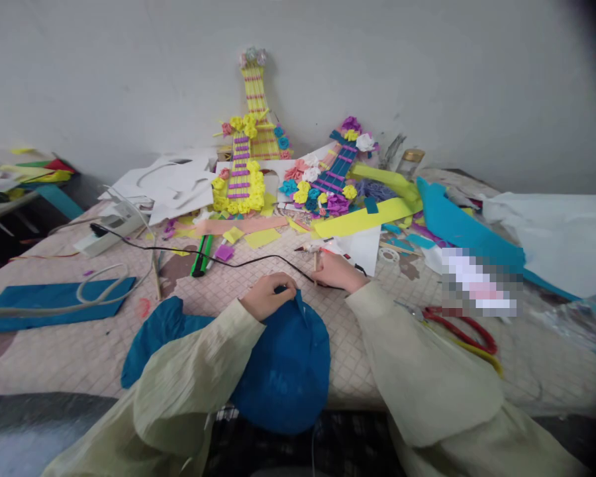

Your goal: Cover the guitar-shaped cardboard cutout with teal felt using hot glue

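Note:
In the head view my left hand (273, 295) is closed, pinching the top edge of a dark blue rounded piece (288, 371) of cloth or crepe paper. This piece hangs over the table's front edge, and a crumpled blue part (153, 338) spreads out left of my forearm. To the right, my right hand (335, 270) has its fingertips closed round a thin wooden stick (315, 268). Right behind those fingers is a corded tool (305, 249), apparently a hot glue gun, with its dark tip toward the left. My hand partly hides it.
Flower-trimmed paper guitar shapes (241, 179) lean at the back wall. Around them lie paper scraps (263, 237), a green utility knife (202, 256) and a black cord (248, 262) from a power strip (112, 228). Red-handled scissors (461, 324) lie right; a folded blue sheet (54, 305) lies left.

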The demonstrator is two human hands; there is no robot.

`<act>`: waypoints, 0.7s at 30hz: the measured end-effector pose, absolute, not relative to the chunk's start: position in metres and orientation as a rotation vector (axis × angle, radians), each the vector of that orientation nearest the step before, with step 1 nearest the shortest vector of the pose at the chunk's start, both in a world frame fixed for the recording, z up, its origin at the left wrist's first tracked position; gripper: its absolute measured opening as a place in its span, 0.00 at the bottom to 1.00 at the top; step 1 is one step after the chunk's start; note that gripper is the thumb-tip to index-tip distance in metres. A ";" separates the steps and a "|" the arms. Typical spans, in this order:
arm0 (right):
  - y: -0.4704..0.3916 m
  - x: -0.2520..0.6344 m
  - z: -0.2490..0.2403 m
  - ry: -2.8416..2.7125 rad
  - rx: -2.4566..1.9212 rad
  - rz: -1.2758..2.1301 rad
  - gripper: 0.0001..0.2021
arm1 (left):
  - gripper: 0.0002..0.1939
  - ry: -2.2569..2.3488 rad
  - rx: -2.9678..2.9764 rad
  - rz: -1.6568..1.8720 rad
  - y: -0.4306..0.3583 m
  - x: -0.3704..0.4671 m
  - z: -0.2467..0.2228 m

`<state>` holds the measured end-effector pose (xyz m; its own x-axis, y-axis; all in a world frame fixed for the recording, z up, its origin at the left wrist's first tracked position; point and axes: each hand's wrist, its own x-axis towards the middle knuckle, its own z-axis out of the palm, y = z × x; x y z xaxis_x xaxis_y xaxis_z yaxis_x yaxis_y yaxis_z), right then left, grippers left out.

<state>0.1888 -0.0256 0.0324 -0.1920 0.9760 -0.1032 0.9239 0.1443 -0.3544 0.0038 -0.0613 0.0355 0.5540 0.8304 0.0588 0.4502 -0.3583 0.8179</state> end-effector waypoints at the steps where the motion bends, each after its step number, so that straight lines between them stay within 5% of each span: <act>1: -0.027 0.190 0.033 -2.256 -1.891 0.520 0.08 | 0.06 1.038 1.995 0.604 -0.061 0.004 0.034; 21: -0.090 0.250 0.078 -2.090 -1.733 1.337 0.11 | 0.06 1.051 1.950 0.585 -0.053 0.003 0.021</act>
<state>0.2500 -0.0896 0.0782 -0.3399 0.8391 -0.4247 0.7373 -0.0426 -0.6742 0.0030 -0.0532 0.0212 0.5428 0.8397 0.0162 0.4559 -0.3108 0.8340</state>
